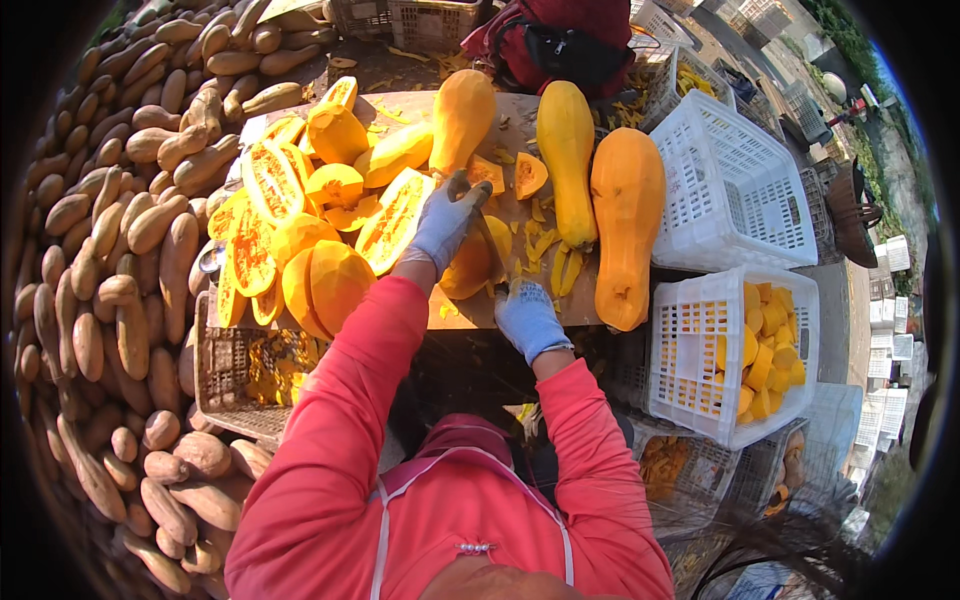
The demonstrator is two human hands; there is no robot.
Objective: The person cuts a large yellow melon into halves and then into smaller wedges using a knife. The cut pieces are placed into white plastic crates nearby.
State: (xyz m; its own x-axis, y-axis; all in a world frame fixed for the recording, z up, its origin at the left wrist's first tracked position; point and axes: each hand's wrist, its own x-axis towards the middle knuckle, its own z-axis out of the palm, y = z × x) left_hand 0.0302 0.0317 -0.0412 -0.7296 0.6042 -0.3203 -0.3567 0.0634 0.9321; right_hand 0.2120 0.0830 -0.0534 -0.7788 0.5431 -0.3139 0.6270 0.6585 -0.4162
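Both hands wear pale work gloves. My right hand [531, 315] is closed around the handle of a knife [489, 244], whose blade points away from me over a peeled orange squash piece [466, 264]. My left hand [444, 221] is at the blade's far end, fingers bent; whether it grips the blade is hidden. Beyond it a whole peeled squash [463, 120] lies on the wooden board [450, 318]. Halved squashes with seeds showing [274, 180] are heaped at left. Small cut chunks [529, 176] and peel strips are scattered about. Two long peeled squashes [566, 161] lie at right.
Unpeeled tan squashes [154, 225] are piled along the left. A white plastic crate [731, 180] stands at right; a nearer one [690, 360] holds orange chunks. A brown crate with peelings [247, 420] sits below the board's left end. A dark red bag [555, 45] is behind the board.
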